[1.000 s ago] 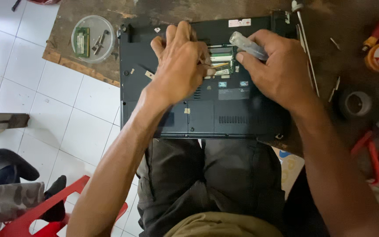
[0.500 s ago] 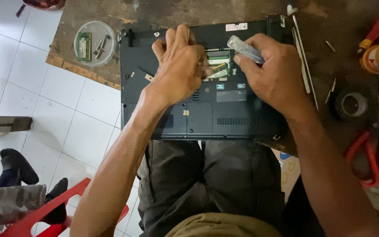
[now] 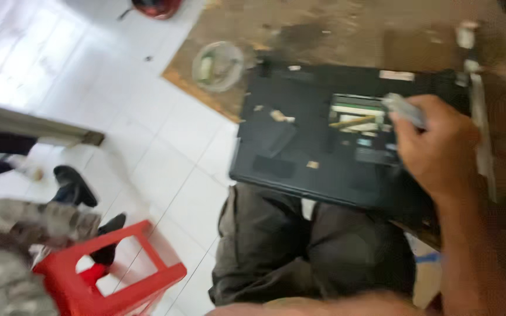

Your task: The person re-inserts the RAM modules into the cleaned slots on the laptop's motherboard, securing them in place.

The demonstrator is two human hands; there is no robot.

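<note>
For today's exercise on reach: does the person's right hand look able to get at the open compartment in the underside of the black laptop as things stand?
Probably yes. The right hand, holding a grey tool, rests right beside the open compartment of the laptop, and nothing lies between them. The picture is blurred.

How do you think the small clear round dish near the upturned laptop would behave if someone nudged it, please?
The clear round dish looks thin and shallow, so it is probably light and would slide rather than tip. It sits near the worn tabletop's edge, so a push floorward might drop it. The small parts inside would likely rattle or scatter.
</note>
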